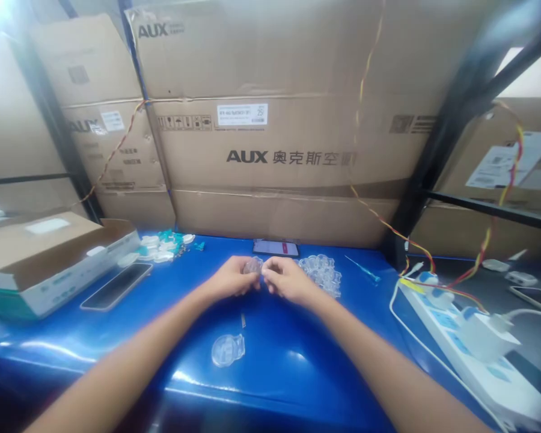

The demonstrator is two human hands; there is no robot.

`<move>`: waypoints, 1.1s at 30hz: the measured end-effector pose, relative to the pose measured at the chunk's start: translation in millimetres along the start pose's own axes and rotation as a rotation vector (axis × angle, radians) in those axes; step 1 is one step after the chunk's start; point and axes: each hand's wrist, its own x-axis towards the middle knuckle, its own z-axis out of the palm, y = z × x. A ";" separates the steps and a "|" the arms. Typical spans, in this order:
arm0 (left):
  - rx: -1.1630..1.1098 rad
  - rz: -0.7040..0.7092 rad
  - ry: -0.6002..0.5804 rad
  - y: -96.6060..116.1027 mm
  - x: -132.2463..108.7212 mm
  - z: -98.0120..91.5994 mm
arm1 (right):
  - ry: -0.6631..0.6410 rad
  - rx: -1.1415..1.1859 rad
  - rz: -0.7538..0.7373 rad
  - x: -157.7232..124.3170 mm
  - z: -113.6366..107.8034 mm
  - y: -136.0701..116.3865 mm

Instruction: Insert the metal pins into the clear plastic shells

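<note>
My left hand (237, 276) pinches a small clear plastic piece (253, 266), round in outline, above the blue table. Close beside it on the right, my right hand (288, 279) has its thumb and fingers pressed together at the edge of that piece; whatever lies between them is too small to make out. A pile of similar clear plastic pieces (322, 273) lies just right of my right hand. Nearer to me, another clear round piece (228, 350) rests flat on the table, with a tiny thin strip (243, 320) above it.
At left stand an open carton (63, 264), a phone (116, 286) and a heap of white and teal parts (162, 245). A second phone (276, 247) lies at the back. Right are a teal-tipped tool (363, 269) and a power strip (469, 343) with cables. Large cardboard boxes (270, 210) wall the back.
</note>
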 end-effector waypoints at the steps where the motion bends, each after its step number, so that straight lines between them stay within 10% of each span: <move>1: -0.011 -0.009 -0.009 0.0 -0.3 -0.1 | -0.008 -0.012 0.004 -0.6 -1.0 -0.9; 33: -0.033 -0.010 -0.111 9.5 -6.1 -0.8 | 0.025 -0.009 -0.024 -0.9 0.5 0.5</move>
